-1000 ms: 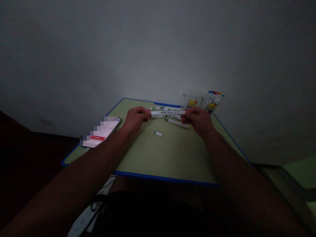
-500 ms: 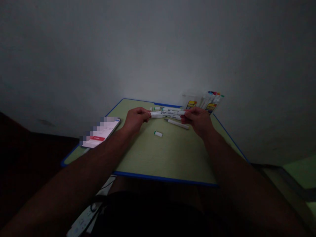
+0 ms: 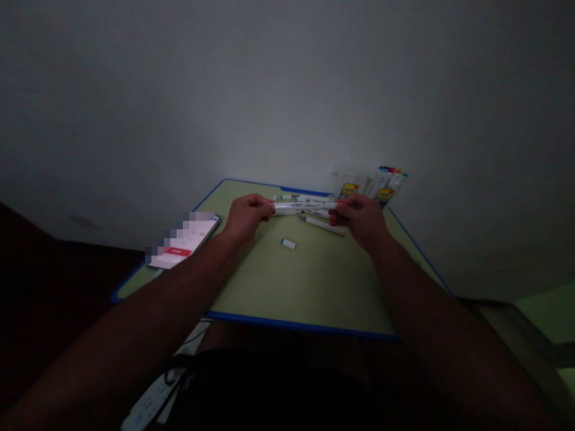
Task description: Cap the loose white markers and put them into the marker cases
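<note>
A white marker (image 3: 303, 205) is held level above the far part of the table, one end in each hand. My left hand (image 3: 248, 216) pinches its left end, and my right hand (image 3: 359, 218) grips the right end between thumb and fingers. Below it, an uncapped marker (image 3: 323, 225) with a grey tip lies slanted on the tabletop, close to my right hand. A loose white cap (image 3: 288, 244) with a green end rests nearer to me. Several more markers (image 3: 312, 199) lie behind the held one, partly hidden by it.
The pale green table (image 3: 287, 287) has a blue rim and stands against a grey wall. A phone (image 3: 186, 242) lies at its left edge. Clear cases (image 3: 384, 188), one with coloured markers, stand at the back right. A power strip (image 3: 150, 401) is below, at left.
Both hands stay in nearly the same place, still holding the white marker by its ends. Nothing on the table has visibly moved.
</note>
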A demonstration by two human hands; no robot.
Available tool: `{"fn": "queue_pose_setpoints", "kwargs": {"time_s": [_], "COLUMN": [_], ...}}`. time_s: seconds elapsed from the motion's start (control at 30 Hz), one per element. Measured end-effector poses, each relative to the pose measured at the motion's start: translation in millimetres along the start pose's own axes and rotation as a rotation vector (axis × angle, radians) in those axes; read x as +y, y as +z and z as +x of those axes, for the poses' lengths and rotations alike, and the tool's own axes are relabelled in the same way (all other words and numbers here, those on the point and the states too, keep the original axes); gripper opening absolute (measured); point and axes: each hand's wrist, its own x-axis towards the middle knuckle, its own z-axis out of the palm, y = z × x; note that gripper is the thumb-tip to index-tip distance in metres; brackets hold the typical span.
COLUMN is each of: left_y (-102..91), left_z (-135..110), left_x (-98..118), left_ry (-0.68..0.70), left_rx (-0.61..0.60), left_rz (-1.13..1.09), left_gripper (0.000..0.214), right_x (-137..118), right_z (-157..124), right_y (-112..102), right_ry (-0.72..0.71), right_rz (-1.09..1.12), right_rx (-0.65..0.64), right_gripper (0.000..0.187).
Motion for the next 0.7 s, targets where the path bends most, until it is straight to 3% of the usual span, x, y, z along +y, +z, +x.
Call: {"fn": "queue_pose_setpoints", "kwargs": {"time_s": [0.47, 0.7], "left_y": [0.6, 6.6], "left_z": [0.8, -0.7], "left_x": [0.0, 1.7], "left_ry": [0.025, 0.021], "left_rx": [-0.037, 0.000], "left_rz": [-0.049, -0.156], "left_gripper": [0.011, 0.027], "right_x": [1.1, 2.9], "right_z": [-0.5, -1.7], "right_y": [0.0, 4.7], "right_ry": [-0.019, -0.053], "right_rz": [0.004, -0.041], "right_rx": [0.000, 0.036], "right_gripper": [0.039, 0.037]}}
